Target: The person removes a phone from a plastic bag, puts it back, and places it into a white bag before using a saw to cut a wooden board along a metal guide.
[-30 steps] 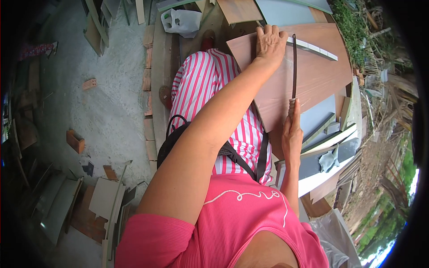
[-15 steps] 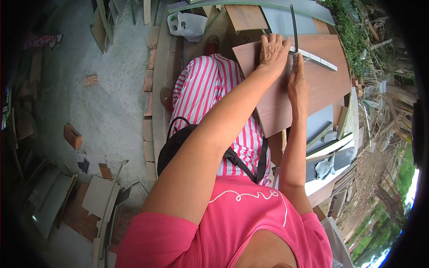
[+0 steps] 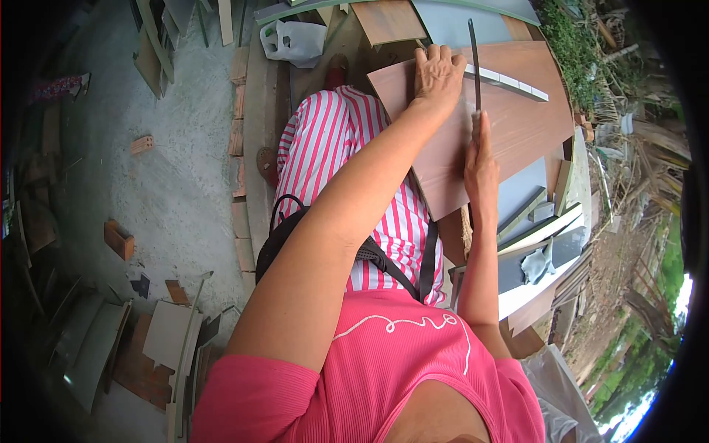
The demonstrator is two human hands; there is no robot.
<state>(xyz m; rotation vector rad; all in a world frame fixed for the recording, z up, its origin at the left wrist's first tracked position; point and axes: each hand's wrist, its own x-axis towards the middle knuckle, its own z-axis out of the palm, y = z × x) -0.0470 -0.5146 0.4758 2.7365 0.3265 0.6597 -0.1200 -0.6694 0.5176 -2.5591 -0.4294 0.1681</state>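
Observation:
My left hand [image 3: 437,77] has its fingers bent and pressed together over the left end of a narrow white strip [image 3: 509,81], which lies on a brown wood-grain board [image 3: 509,133]. Dark cross lines mark the strip. The grip of my right hand [image 3: 481,159] is closed round the near end of a long thin dark saw blade [image 3: 475,63]; the handle is mostly hidden by the fingers. The blade crosses the strip just right of my left hand and points away from me.
A white plastic bag [image 3: 294,43] lies beyond my knees. Panel offcuts and a grey cloth [image 3: 538,262] are at the right of the board. Bricks [image 3: 240,136] edge the concrete floor, with a loose brick [image 3: 119,239] and leaning boards [image 3: 166,336] at the left.
My right hand has drawn the saw blade back toward my body across the strip. My left hand stays on the strip's end. The whole view has shifted slightly.

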